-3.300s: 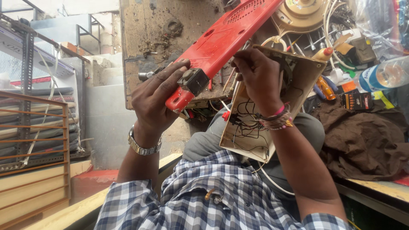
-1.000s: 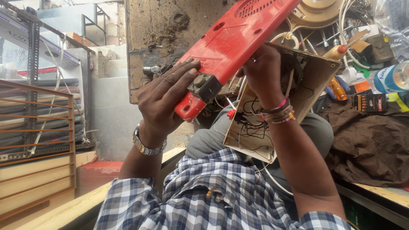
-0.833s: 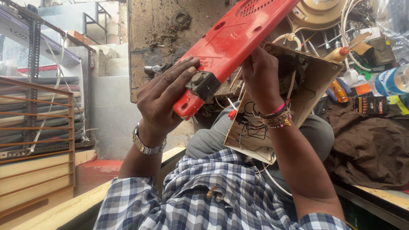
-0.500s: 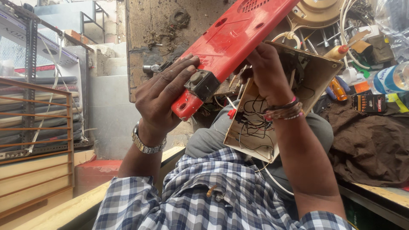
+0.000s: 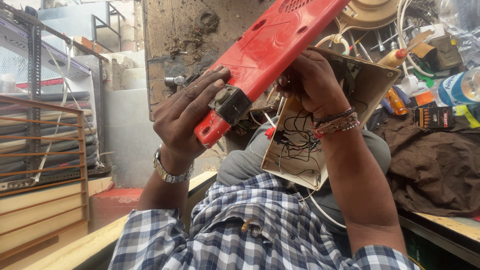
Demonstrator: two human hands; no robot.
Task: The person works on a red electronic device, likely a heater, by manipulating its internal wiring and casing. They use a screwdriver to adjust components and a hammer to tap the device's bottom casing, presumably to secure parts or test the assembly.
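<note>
While the red cover [image 5: 272, 55] is tipped up toward one o'clock, it is gripped at its low end by the left hand [image 5: 187, 117], fingers wrapped by the black knob [image 5: 230, 103], so the inside can be seen. The beige case [image 5: 320, 125], at three o'clock of it, is steadied by the right hand [image 5: 312, 82], curled on its rim above the black wires [image 5: 297, 145].
</note>
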